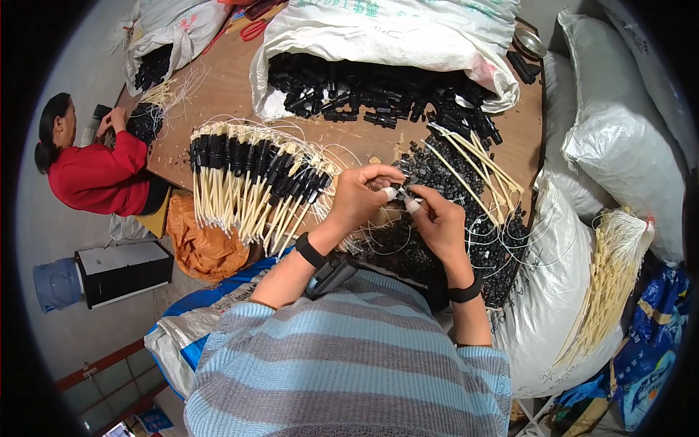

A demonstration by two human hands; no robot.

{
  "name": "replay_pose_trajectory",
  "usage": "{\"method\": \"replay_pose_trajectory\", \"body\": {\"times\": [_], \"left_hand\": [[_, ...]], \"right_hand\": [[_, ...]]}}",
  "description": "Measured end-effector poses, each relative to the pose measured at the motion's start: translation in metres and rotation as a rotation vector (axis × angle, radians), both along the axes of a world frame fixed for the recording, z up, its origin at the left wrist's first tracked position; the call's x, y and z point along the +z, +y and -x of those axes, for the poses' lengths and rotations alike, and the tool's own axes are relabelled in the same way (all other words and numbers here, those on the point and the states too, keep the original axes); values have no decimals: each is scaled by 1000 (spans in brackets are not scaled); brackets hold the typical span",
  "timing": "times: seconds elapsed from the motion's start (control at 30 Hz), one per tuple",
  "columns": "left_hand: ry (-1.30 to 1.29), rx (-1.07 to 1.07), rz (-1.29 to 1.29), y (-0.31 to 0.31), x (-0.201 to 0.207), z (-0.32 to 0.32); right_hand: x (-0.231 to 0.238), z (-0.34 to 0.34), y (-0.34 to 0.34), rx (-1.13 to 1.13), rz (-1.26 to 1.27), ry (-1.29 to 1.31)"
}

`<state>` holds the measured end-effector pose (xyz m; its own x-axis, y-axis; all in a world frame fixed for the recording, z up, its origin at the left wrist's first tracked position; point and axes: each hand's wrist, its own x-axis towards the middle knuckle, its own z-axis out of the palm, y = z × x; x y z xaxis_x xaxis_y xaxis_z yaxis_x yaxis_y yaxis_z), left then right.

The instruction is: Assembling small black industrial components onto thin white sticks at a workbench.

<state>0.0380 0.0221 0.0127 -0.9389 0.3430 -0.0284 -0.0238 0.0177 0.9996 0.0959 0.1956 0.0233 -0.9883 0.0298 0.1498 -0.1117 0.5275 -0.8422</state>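
My left hand (355, 195) and my right hand (443, 224) meet over the table, fingertips pinched close together, with white tape on some of them. Between them is a small dark piece (403, 188), too small to make out fully. Beneath and around my hands spreads a heap of small black plastic parts (488, 255). Several cream-coloured sticks with thin white strings (470, 171) lie on that heap, right of my right hand. Left of my left hand, a fanned row of cream sticks with black plastic sleeves (247, 178) rests on the table.
An open white sack (386, 36) spills black tubular parts (364, 91) at the table's (171, 149) far side. Stuffed white sacks (619, 116) crowd the right, one under a cream stick bundle (608, 277). At the far left, a person in red (98, 167) works by the table.
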Motion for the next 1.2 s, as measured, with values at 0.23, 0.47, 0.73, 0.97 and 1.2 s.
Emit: {"method": "replay_pose_trajectory", "body": {"times": [0.23, 0.47, 0.73, 0.97, 1.2], "left_hand": [[-382, -16, -316, 12, 7, -8], [-476, 58, -367, 13, 2, -10], [-440, 46, -320, 17, -6, -16], [315, -92, 74, 17, -4, -12], [-349, 43, -347, 21, -12, -14]], "right_hand": [[-10, 2, -2, 32, 155, -12], [-15, 3, 1, 70, 248, -34], [-13, 5, 6, 116, 188, -140], [-18, 4, 5, 30, 282, -132], [-13, 4, 10, 91, 298, -214]]}}
